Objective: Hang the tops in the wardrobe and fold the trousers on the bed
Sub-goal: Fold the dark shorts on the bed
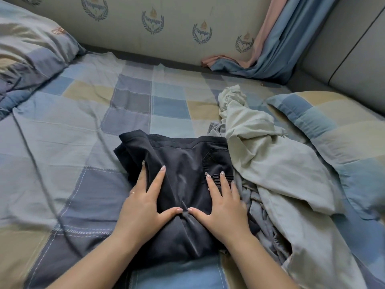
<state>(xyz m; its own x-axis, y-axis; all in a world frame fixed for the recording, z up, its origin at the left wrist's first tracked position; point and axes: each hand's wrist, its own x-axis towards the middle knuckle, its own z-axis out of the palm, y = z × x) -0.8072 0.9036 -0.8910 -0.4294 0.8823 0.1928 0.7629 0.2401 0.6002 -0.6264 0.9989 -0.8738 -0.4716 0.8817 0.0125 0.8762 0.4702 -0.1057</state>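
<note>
Your left hand (143, 202) and right hand (224, 203) lie flat, fingers spread, holding nothing, pressing the folded dark trousers (183, 184) onto the bed (62, 132), likely to set the creases.

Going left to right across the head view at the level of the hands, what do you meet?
Checked bedcover → left hand pressing flat on the dark trousers → right hand, also flat on them → crumpled grey garment → pale green garment → pillow.
</note>
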